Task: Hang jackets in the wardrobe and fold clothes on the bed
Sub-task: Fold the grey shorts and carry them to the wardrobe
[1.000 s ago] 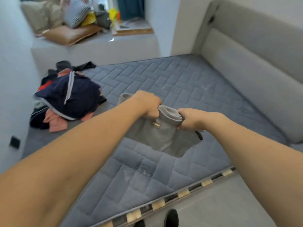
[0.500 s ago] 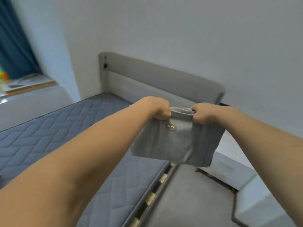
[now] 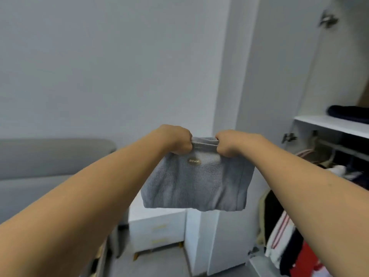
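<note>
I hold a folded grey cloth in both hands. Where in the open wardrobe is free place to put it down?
The white shelf is bare left of the dark folded garment. Below the rail, hanging clothes crowd the space. Both the left hand and right hand grip the grey cloth.

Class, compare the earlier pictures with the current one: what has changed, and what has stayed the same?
The view has swung from the quilted bed to the open white wardrobe, carrying the folded grey towelling garment along. Unchanged: the left hand and right hand still pinch its top edge, and it hangs folded.
</note>
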